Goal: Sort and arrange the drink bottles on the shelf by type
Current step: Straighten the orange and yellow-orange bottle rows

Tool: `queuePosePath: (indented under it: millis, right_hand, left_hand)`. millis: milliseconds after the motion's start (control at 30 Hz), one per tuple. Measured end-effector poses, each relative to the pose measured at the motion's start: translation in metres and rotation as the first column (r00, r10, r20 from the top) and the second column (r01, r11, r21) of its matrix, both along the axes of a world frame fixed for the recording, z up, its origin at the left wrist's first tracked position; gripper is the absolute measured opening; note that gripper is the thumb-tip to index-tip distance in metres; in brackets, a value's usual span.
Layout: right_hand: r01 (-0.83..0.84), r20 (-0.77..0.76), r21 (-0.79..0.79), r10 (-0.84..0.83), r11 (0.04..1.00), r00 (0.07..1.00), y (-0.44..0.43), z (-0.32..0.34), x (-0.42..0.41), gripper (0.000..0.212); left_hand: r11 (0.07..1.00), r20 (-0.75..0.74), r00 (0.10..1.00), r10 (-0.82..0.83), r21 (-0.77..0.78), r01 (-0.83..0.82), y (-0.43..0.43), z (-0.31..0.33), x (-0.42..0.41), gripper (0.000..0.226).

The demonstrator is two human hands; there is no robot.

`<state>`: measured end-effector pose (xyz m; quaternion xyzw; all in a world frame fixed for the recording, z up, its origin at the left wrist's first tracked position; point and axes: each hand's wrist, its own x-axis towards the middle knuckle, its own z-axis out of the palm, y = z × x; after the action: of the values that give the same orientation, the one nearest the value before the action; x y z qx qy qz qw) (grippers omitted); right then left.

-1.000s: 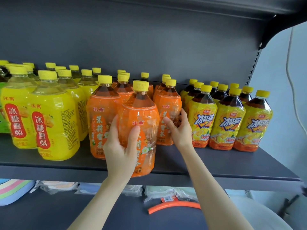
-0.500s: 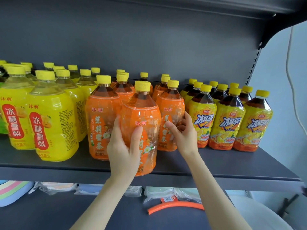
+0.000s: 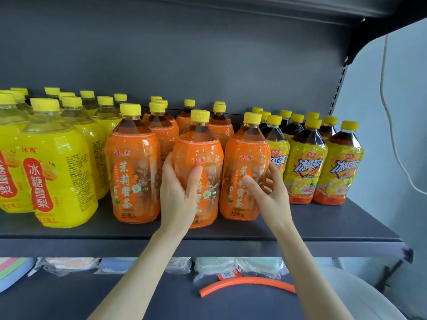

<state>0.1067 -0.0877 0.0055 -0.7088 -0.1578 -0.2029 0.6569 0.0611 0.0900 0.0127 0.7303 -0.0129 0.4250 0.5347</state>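
On the dark shelf [image 3: 323, 227] stand three kinds of yellow-capped bottles. Large yellow-label bottles [image 3: 60, 172] fill the left. Orange-label tea bottles [image 3: 132, 172] take the middle, and smaller iced-tea bottles [image 3: 305, 167] stand at the right. My left hand [image 3: 178, 195] grips the front middle orange bottle [image 3: 203, 153], thumb across its label. My right hand [image 3: 270, 195] holds the orange bottle beside it [image 3: 245, 158], thumb on the front, fingers round its right side. Both bottles stand upright in the front row.
Below, a lower shelf holds wrapped packets [image 3: 215, 266], a curved orange tube [image 3: 245, 285] and a striped item [image 3: 11, 271] at far left. The shelf above [image 3: 254, 3] overhangs. A slotted upright [image 3: 338, 88] and a hanging white cord [image 3: 392, 135] are at the right.
The right-hand orange bottle has come forward into the front row beside the middle one. My left hand has kept its grip on the middle bottle, which now stands farther back.
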Motion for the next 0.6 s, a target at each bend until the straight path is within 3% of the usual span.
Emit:
queuePosePath:
  millis: [133, 367, 600]
  right_hand:
    - [-0.028, -0.039, -0.016, 0.027, 0.999, 0.999, 0.003, -0.006, -0.002, 0.076]
    - [0.008, -0.01, -0.024, -0.009, 1.0, 1.0, 0.006, -0.007, -0.008, 0.075]
    - [0.108, -0.005, 0.026, -0.108, 0.994, 0.994, -0.016, -0.012, -0.015, 0.076]
  left_hand:
    - [0.999, -0.012, 0.999, -0.032, 0.042, 0.033, 0.001, -0.004, -0.001, 0.095]
    - [0.983, 0.002, 0.991, 0.132, 0.125, -0.131, -0.003, -0.003, 0.005, 0.088]
    - [0.975, -0.038, 0.976, -0.216, -0.067, 0.213, 0.001, -0.004, 0.018, 0.07]
